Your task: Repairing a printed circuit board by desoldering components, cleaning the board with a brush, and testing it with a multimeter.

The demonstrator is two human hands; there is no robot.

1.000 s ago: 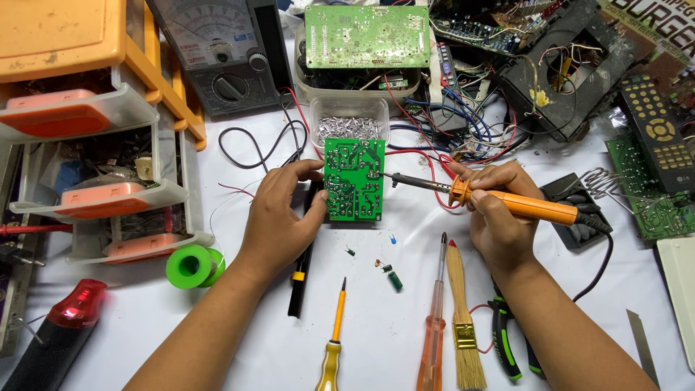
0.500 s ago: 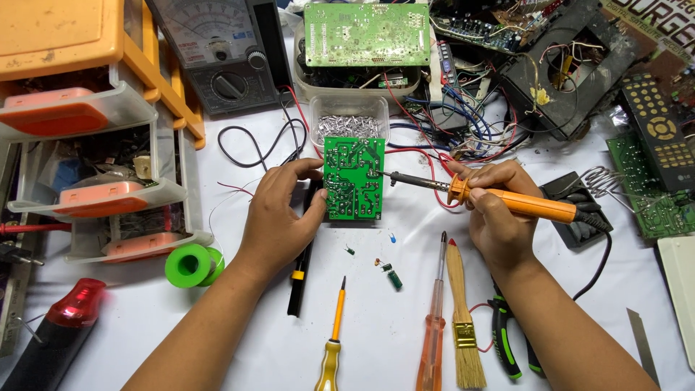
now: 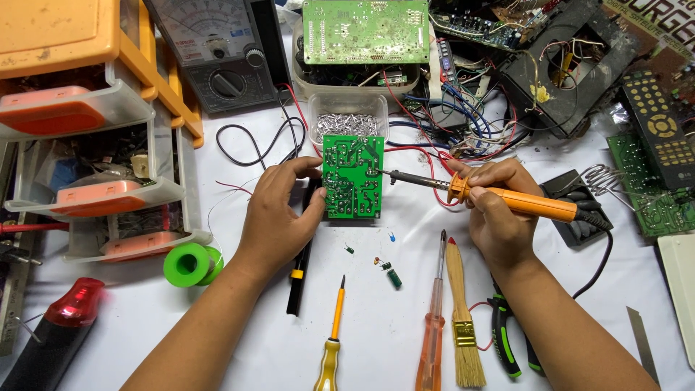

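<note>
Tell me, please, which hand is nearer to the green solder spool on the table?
Left. The left hand holds the green circuit board just right of the solder spool; the right hand is far across with the soldering iron.

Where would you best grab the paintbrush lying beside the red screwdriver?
Probably by the bare wooden handle of the paintbrush, pinched from above across its width. It lies flat, bristles toward the viewer; the red screwdriver crowds one side, so come straight down.

A green circuit board (image 3: 352, 177) with pale traces, an orange-handled soldering iron (image 3: 507, 200), a bright green solder spool (image 3: 190, 264).
</note>
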